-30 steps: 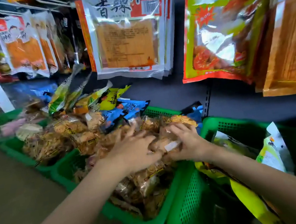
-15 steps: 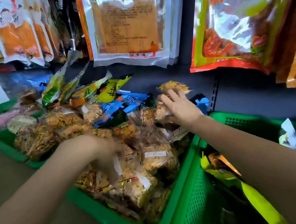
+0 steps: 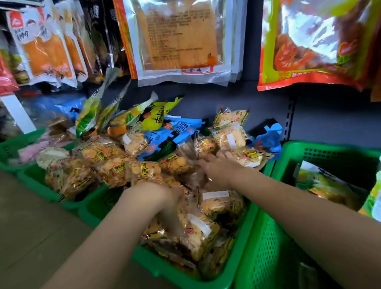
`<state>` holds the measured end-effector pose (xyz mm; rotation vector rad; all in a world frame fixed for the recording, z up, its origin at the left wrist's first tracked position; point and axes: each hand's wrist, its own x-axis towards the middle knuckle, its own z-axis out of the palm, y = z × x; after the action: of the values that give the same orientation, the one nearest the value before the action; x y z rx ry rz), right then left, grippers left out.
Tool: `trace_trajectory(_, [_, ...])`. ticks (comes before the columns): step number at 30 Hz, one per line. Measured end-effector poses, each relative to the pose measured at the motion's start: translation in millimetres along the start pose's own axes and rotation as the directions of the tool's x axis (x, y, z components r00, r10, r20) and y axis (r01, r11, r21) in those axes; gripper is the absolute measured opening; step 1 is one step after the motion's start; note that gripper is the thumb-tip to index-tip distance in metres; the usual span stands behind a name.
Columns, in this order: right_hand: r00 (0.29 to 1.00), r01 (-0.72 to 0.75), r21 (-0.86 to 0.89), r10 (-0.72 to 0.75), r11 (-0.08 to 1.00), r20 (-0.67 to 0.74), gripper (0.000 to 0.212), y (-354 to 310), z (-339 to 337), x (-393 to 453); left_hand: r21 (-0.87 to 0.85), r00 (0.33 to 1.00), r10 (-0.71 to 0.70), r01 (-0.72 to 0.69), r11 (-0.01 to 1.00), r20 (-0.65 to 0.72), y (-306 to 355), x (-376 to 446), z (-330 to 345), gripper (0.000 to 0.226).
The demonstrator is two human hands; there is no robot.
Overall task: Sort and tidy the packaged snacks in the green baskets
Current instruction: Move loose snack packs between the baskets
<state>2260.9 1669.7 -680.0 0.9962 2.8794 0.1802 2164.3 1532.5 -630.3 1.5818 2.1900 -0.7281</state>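
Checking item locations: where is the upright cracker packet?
Head view, centre-right: the upright cracker packet stands at the back of the middle green basket, beyond the right hand.

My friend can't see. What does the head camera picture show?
Two bare hands, the left hand and the right hand, reach into a green basket heaped with clear cracker packets. More baskets sit on both sides, and big snack bags hang above.
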Motion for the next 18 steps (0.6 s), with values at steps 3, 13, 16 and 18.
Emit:
trace_trajectory(3, [0.993,0.015,0.174,0.007,0.985,-0.121,0.06,-5,-7,-11,0.005,1.0,-0.017,0.017,1.0,-0.011,4,-1,1,0.09])
trace_trajectory(13, [0.996,-0.017,0.523,0.061,0.852,-0.067,0.037,65,-76,-157,-0.073,1.0,-0.025,0.024,0.997,-0.018,22,-11,-2,0.082])
trace_trajectory(16, [0.957,-0.119,0.542,-0.049,0.832,0.287,0.048,63,-49,-184,-0.13,0.981,0.104,-0.126,0.983,-0.165,35,0,-5,0.084])
trace_trajectory(18, [0.896,-0.118,0.419,-0.086,0.9,0.437,0.046,57,-37,-193,-0.108,0.948,0.217,-0.248,0.963,-0.234,48,10,-9,0.09])
